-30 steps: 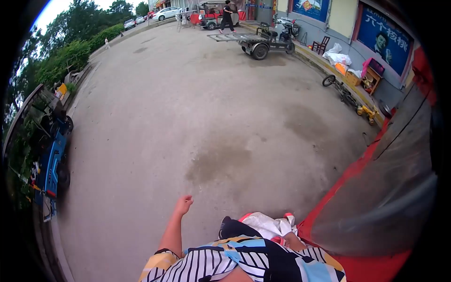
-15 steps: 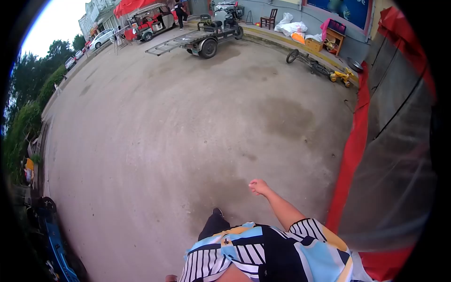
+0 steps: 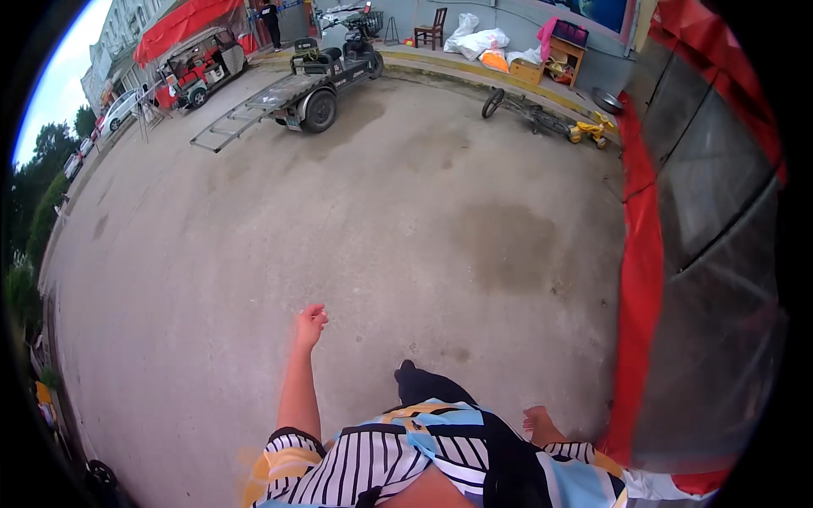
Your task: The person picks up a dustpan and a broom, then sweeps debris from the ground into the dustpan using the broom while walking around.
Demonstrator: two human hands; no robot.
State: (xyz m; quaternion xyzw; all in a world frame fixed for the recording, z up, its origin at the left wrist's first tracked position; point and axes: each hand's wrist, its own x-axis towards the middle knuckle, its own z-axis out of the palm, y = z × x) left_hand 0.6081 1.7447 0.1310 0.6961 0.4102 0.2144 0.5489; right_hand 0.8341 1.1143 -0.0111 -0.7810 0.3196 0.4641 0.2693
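Both bare hands are held apart over bare pavement, with nothing seen gripped in either.

The left hand [image 3: 311, 324] is raised in front of the body, its fingers loosely bent and partly open; the right hand [image 3: 537, 418] is held lower, near the patterned shirt [image 3: 415, 453], its fingers slightly parted. Between them a dark trouser leg [image 3: 432, 389] is extended over the pavement [image 3: 254, 279]. Just beyond the right hand, a clear plastic sheet [image 3: 720, 339] edged by a red strip [image 3: 641, 296] is seen hanging, with white material [image 3: 656, 485] partly hidden at its foot. Farther ahead, a flatbed tricycle [image 3: 318, 89] is parked at the left, and a bicycle [image 3: 533, 114] is laid on its side beside a yellow ride-on toy [image 3: 591, 131], near the kerb.
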